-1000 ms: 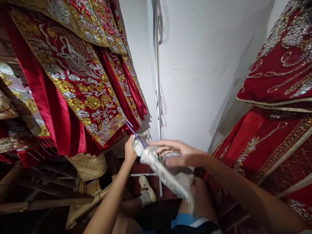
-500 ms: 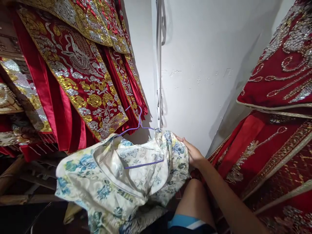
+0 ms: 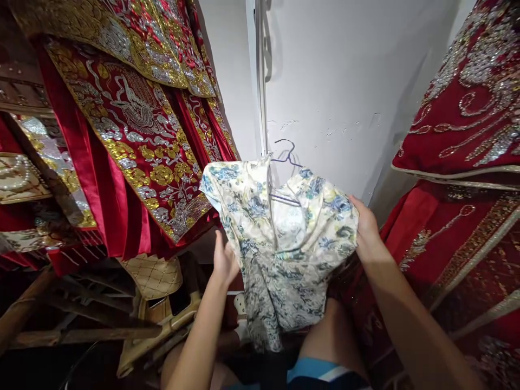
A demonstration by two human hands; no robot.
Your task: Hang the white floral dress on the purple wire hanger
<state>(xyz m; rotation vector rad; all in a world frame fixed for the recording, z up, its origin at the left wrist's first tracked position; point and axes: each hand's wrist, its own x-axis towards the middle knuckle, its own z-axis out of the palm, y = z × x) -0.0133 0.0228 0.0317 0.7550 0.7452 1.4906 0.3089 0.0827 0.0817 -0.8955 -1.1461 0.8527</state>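
Observation:
A white dress point(image 3: 252, 211) with blue and yellow flowers hangs in front of me on a thin purple hanger point(image 3: 289, 157). The hanger's hook points up by the wall, and its lower bar shows through the V-shaped neckline. At the right, my right hand point(image 3: 364, 221) has its fingers closed on the edge of the short sleeve, holding it out sideways. My left hand point(image 3: 225, 262) is at the dress's left side, below the other sleeve, with the thumb raised and apart; some fingers are hidden by the cloth.
Red embroidered garments point(image 3: 142, 119) with gold and silver work hang at the left. More red beaded garments point(image 3: 463, 130) are on the right. Below left stand a bamboo chair point(image 3: 162, 330) with a quilted beige cloth point(image 3: 156, 276) on it. A white wall point(image 3: 325, 81) is behind.
The dress has moved right and away from me and now hangs more upright. My right hand has gone right with the sleeve, and my left hand has come into view.

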